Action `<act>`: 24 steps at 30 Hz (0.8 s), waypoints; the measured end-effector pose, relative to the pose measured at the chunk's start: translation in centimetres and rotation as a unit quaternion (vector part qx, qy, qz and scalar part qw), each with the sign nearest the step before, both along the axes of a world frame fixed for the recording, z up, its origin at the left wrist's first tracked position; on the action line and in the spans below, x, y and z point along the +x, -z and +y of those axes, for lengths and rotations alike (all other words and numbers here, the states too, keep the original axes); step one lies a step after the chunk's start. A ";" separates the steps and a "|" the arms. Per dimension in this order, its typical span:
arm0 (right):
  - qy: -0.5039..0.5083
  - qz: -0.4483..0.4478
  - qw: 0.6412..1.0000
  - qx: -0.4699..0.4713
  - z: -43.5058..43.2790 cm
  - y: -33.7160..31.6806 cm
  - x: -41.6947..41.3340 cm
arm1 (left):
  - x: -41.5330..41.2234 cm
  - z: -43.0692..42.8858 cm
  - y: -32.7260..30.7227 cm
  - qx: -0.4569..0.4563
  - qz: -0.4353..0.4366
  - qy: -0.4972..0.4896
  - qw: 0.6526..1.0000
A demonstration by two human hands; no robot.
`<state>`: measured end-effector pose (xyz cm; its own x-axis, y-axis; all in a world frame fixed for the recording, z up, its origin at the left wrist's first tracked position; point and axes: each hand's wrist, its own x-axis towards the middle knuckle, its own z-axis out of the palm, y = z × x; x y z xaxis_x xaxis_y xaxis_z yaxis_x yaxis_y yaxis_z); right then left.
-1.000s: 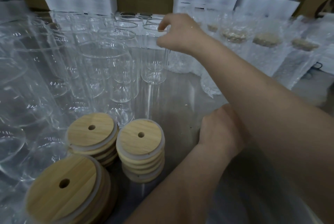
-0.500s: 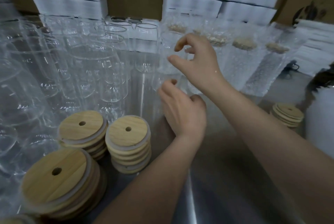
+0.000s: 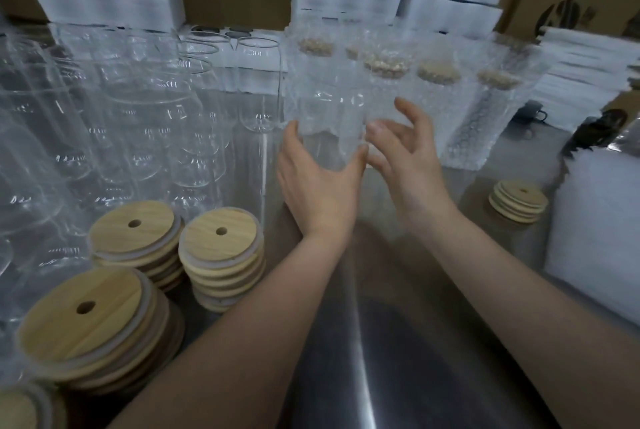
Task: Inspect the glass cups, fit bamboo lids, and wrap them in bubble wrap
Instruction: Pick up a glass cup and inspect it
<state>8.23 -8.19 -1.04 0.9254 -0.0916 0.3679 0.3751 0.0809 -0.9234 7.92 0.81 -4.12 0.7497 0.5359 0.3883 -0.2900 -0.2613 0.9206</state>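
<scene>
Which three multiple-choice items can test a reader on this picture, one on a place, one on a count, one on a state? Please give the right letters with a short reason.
1. Where do the wrapped cups with lids stand?
A. behind and right of the hands
B. on the lid stacks
C. at the near left edge

2. How many holes does the top lid of each near stack show?
A. none
B. one
C. three

3. In what state is the glass cup between the hands?
A. lidded and wrapped
B. bare, without lid
C. lying broken on the table

Answers:
1 A: the wrapped cups stand in a row beyond the right hand.
2 B: each bamboo lid on top has a single round hole.
3 B: the left hand holds the clear glass cup upright, with open mouth and no wrap.
</scene>
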 end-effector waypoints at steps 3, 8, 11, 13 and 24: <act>-0.084 0.106 0.990 0.027 -0.8 1.2 1.0 | 0.1 0.3 -0.2 -0.052 -0.005 0.021 0.998; -0.164 0.148 0.975 0.029 -0.9 1.5 1.4 | -0.5 0.0 -0.5 -0.124 -0.010 0.104 0.987; -0.179 0.133 0.974 0.030 -0.9 1.7 1.2 | -0.7 -0.1 -0.6 -0.150 -0.017 0.161 0.975; -0.184 0.133 0.972 0.057 -0.8 1.5 0.9 | -0.6 -0.1 -0.7 -0.179 -0.020 0.192 0.965; -0.098 0.109 0.989 0.020 0.1 1.6 0.2 | -0.1 0.4 -0.5 -0.215 -0.011 0.263 0.940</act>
